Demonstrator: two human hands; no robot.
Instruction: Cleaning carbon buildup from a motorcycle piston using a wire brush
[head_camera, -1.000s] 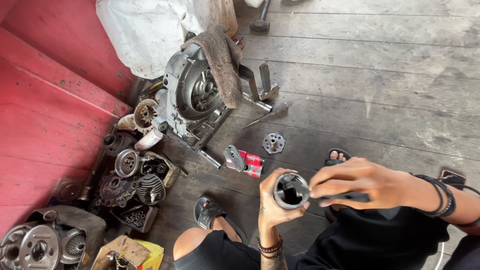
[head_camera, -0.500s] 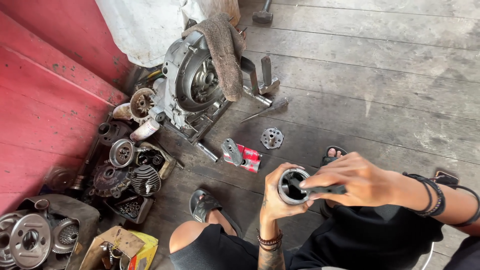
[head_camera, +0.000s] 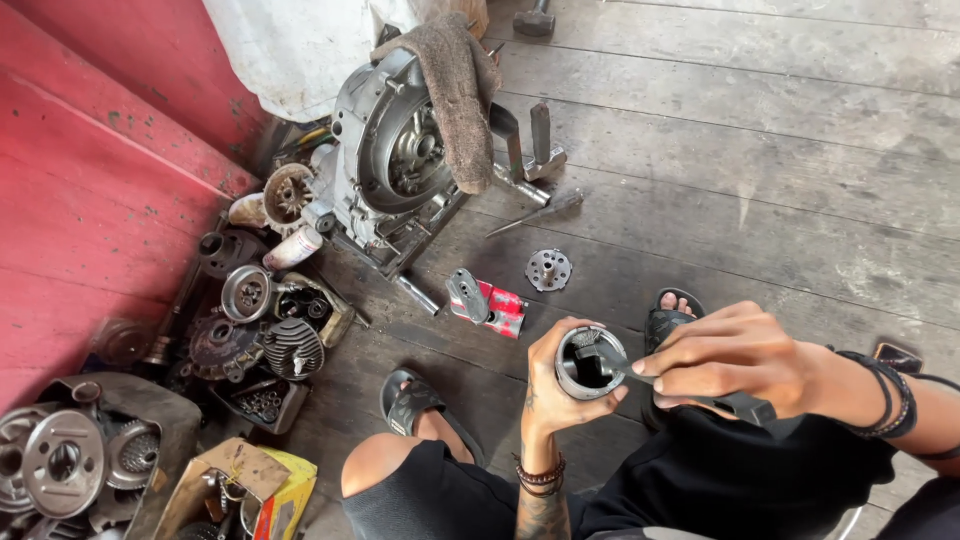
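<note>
From the head camera, your left hand (head_camera: 560, 385) is wrapped around a short metal cylinder (head_camera: 590, 362), fingers curled closed about its outer wall and thumb hooked under the rim, open end up. It sits at mid-frame above your lap, between your knees. Your right hand (head_camera: 735, 355) pinches a dark-handled tool (head_camera: 725, 398), fingers closed on the grip, its tip reaching into the cylinder's bore.

The cylinder looks like solid machined metal: stiff, fairly heavy for its size, probably oily and so inclined to slip. The outer wall, where you have it, seems the safest hold; I would keep fingers off the inner lip, which looks notched.

Counting what lies on the plank floor (head_camera: 780, 190): one engine case (head_camera: 385, 160) with one brown rag (head_camera: 455, 90) draped over it, one round drilled disc (head_camera: 549, 269), one red and grey part (head_camera: 488, 303), one slim rod (head_camera: 535, 213) and one hammer (head_camera: 535, 20) at the top edge. Two sandals show, one on each foot. The pile of gears and finned parts by the red wall (head_camera: 90, 180) is too tangled to count.
</note>
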